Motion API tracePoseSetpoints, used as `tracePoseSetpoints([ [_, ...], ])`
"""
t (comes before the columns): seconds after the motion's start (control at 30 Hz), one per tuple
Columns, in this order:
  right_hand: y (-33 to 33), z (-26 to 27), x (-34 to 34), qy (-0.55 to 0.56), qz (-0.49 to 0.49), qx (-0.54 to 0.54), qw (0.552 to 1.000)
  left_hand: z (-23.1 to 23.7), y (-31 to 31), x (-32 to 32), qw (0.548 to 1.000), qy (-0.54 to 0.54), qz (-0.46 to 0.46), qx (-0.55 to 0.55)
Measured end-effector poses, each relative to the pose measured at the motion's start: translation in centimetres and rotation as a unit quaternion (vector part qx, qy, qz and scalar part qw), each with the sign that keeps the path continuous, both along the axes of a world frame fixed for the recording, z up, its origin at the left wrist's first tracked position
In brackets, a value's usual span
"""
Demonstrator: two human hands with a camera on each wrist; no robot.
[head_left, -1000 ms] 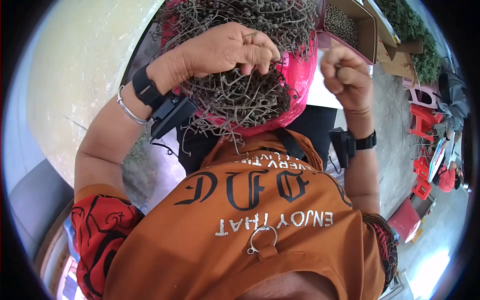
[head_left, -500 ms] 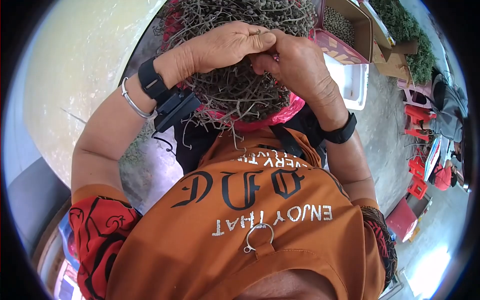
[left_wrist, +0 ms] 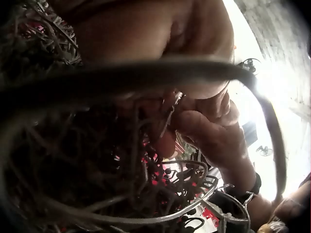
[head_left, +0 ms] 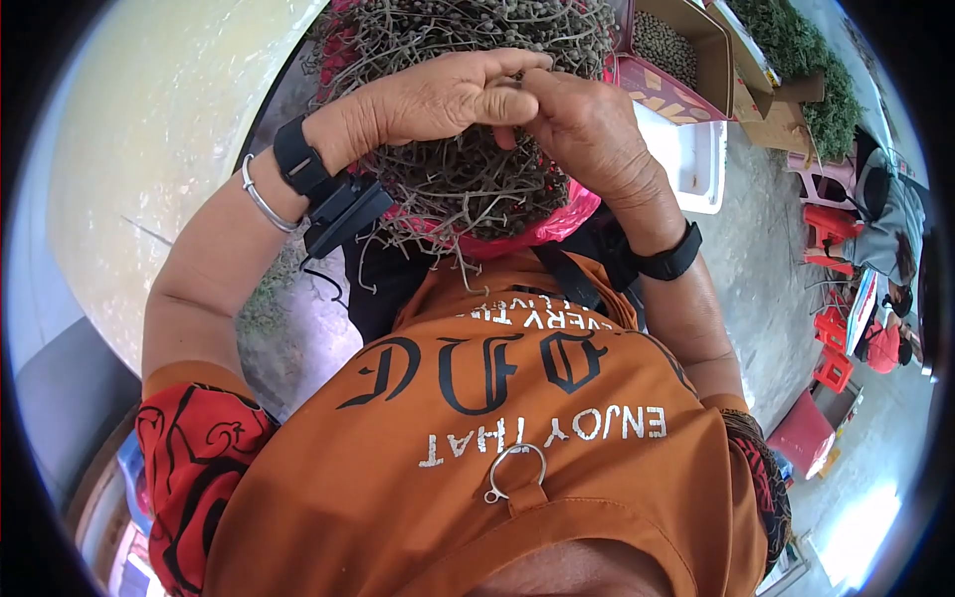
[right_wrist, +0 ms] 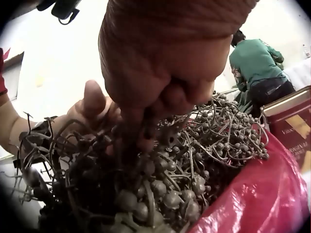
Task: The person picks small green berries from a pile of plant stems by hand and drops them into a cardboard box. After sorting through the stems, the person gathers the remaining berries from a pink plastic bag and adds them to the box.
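Observation:
In the head view, my left hand (head_left: 438,98) and right hand (head_left: 592,129) meet over a heap of dried, berry-bearing stems (head_left: 468,189) in a pink plastic bag (head_left: 557,227). A thin stem (left_wrist: 168,116) shows between the fingertips in the left wrist view, pinched by my left hand. My right hand (right_wrist: 165,58) has its fingers curled down at the stems, gripping at the same spot; the exact contact is partly hidden. Round grey berries (right_wrist: 170,199) lie beneath it in the right wrist view.
A cardboard box (head_left: 711,50) of loose berries is at the upper right, with a white tray (head_left: 696,164) below it. Green plants (head_left: 831,99), red stools (head_left: 829,224) and people are farther right. A pale yellow surface (head_left: 149,149) curves along the left.
My right hand came in from the right to meet the left hand, and both have stayed close together since. The left hand's fingers have shifted slightly. The white tray is more exposed.

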State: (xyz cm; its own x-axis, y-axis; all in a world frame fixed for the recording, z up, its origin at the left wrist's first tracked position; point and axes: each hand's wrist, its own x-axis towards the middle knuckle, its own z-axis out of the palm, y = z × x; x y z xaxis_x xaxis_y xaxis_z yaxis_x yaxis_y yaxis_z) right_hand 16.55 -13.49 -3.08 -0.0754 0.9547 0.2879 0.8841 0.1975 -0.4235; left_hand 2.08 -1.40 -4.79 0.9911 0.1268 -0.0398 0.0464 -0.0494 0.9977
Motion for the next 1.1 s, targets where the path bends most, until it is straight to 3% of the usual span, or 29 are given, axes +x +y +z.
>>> tracePoseSetpoints([
  [0.1,-0.3,0.4,0.7,0.037,-0.037,-0.048,0.997,-0.9,0.1,0.2,0.997,-0.06,-0.005,0.039],
  [0.13,-0.5,0.5,0.8,0.037,-0.033,-0.051,0.997,-0.6,0.0,0.2,0.999,-0.022,0.004,0.034],
  [0.23,-0.8,0.4,1.0,0.193,-0.041,-0.141,0.97,0.0,-0.2,0.0,0.998,0.055,0.024,0.02],
  [0.33,-0.8,-0.3,0.7,0.207,-0.03,-0.135,0.968,0.1,-0.4,0.0,0.978,0.012,0.027,0.205],
  [0.4,-0.8,-0.4,0.7,0.215,-0.024,-0.132,0.967,0.4,-0.6,0.0,0.976,0.019,0.035,0.213],
  [0.5,-0.6,0.3,0.9,0.193,-0.011,-0.218,0.957,0.3,-0.6,-0.1,0.972,0.03,0.05,0.227],
  [0.67,-0.4,-0.9,0.4,0.2,-0.008,-0.21,0.957,0.0,-0.4,-0.3,0.969,-0.011,0.04,0.245],
  [0.77,-0.6,-2.6,0.7,0.349,0.012,-0.152,0.925,0.0,-0.5,-0.3,0.964,-0.013,0.033,0.265],
  [0.93,-1.3,-1.4,1.5,0.392,0.043,-0.228,0.89,0.4,-0.4,-0.2,0.981,-0.036,-0.012,0.189],
  [1.03,-1.7,-1.4,1.3,0.551,0.072,-0.256,0.791,0.8,-0.2,-0.3,0.988,-0.038,-0.054,0.137],
  [1.07,-1.9,-1.7,1.3,0.551,0.073,-0.257,0.79,0.4,0.0,-0.2,0.988,-0.045,-0.062,0.136],
  [1.1,-2.2,-2.4,1.4,0.618,0.122,-0.207,0.749,0.0,0.2,-0.2,0.987,-0.052,-0.07,0.135],
])
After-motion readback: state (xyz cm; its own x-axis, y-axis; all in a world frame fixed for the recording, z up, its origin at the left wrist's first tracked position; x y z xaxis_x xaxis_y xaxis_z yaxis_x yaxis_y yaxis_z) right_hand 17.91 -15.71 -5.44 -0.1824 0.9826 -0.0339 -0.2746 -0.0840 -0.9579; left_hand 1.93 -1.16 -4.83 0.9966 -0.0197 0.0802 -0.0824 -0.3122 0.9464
